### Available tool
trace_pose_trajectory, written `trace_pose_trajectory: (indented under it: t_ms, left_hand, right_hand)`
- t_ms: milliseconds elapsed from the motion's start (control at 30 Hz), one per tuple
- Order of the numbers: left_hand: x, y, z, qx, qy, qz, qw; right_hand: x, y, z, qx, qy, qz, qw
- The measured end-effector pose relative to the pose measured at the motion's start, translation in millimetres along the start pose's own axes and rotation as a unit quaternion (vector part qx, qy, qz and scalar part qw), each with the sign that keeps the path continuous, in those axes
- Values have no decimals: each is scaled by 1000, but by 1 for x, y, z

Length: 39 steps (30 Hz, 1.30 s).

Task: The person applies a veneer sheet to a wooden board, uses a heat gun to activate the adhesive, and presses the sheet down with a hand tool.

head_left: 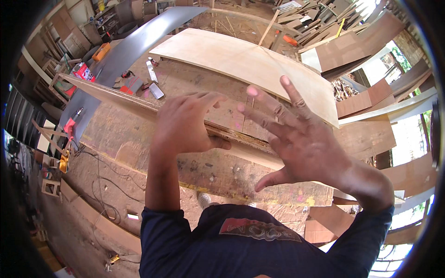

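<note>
A long wooden panel (121, 103) stands on its edge across the wooden workbench (208, 173), its rough layered rim facing up. My left hand (185, 121) is at the middle of that rim, thumb on the near side and fingers on the far side. The fingers are bent in a wide C, with a gap between them and the thumb; contact with the panel cannot be made out. Over the panel's right end, my right hand (301, 139) spreads its fingers wide and holds nothing. Part of the right end is hidden behind it.
A pale plywood sheet (241, 60) lies along the bench's far side. Small tools, a grey-and-red box (131, 85) and a red-and-white can (83, 72) sit at the left. A red-handled tool (69, 127) lies near the bench's left end. Cables (104, 204) coil on the floor.
</note>
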<state>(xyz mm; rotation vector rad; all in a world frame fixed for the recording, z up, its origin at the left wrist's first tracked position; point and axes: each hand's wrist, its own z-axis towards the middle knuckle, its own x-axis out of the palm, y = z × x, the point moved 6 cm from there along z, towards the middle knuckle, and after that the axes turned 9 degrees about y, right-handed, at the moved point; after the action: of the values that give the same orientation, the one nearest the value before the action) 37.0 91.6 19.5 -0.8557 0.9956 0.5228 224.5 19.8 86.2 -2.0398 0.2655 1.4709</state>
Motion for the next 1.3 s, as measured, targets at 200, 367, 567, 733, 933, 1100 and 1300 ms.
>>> trace_pose_trajectory:
  t_ms: [200,367,567,733,933,1100,1300]
  left_hand:
    - [1,3,-2,7,-12,-4,1000]
    - [6,4,5,-28,53,-28,998]
    - [4,2,8,-14,13,11,1000]
    - [3,1,10,-13,19,9,1000]
    - [4,1,11,-8,15,10,1000]
    - [4,1,11,-10,21,-5,1000]
    - [1,0,9,-10,18,6,1000]
  right_hand:
    - [4,-34,-23,110,-9,-24,994]
    - [8,-52,-64,111,-150,310,932]
    - [53,-29,-62,41,-95,596,796]
    - [62,-22,-61,29,-62,625,778]
    - [52,-16,-52,76,-22,555,828]
    - [55,-16,-46,151,18,507,849]
    - [54,-28,-55,167,-21,533,829]
